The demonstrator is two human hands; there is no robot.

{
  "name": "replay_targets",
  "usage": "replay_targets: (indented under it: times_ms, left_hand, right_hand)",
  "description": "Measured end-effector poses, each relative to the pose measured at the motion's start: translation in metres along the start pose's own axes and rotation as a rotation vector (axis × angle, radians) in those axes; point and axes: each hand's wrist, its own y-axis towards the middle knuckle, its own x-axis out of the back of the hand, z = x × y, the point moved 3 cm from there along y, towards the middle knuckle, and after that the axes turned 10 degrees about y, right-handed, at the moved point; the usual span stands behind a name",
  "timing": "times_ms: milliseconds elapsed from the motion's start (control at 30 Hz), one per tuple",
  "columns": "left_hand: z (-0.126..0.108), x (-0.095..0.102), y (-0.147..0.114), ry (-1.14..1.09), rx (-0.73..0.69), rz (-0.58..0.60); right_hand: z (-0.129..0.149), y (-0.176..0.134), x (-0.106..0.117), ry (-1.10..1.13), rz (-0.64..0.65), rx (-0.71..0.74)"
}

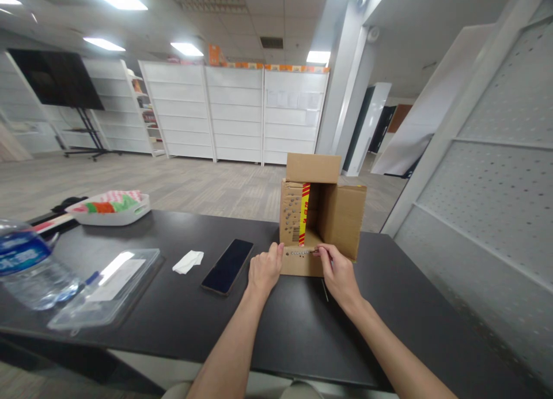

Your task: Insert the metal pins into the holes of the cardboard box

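Observation:
An open cardboard box [343, 217] stands on the dark table, its opening toward me and its flaps spread. Small round silvery dots run in a row along the lower front flap [300, 265], and more dots and holes mark the left flap [290, 212] beside yellow and red tape. My left hand [265, 268] is closed on the left edge of the lower flap. At the right end of the dot row, the fingertips of my right hand [337, 269] pinch something too small to make out. Just below that hand lies a thin light stick [325, 290].
Left of my hands lie a black phone [228, 266] and a crumpled white tissue [188, 262]. Farther left are a transparent plastic case [110, 287], a water bottle [30, 266] and a white basket [114, 215] with coloured cloth-like items. A perforated panel [488, 215] rises on the right.

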Motion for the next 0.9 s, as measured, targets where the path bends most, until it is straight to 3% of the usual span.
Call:
replay_targets:
  times_ms: [233, 500, 900]
  left_hand:
    - [0.001, 0.000, 0.000, 0.004, -0.007, -0.015]
    - [0.001, -0.003, 0.001, 0.008, -0.006, -0.028]
    - [0.002, -0.001, 0.000, 0.008, 0.002, -0.041]
  right_hand:
    - [-0.011, -0.003, -0.006, -0.017, 0.024, 0.013]
    - [-0.003, 0.004, -0.006, -0.079, 0.041, 0.104]
    - [-0.020, 0.001, -0.016, -0.282, 0.121, 0.137]
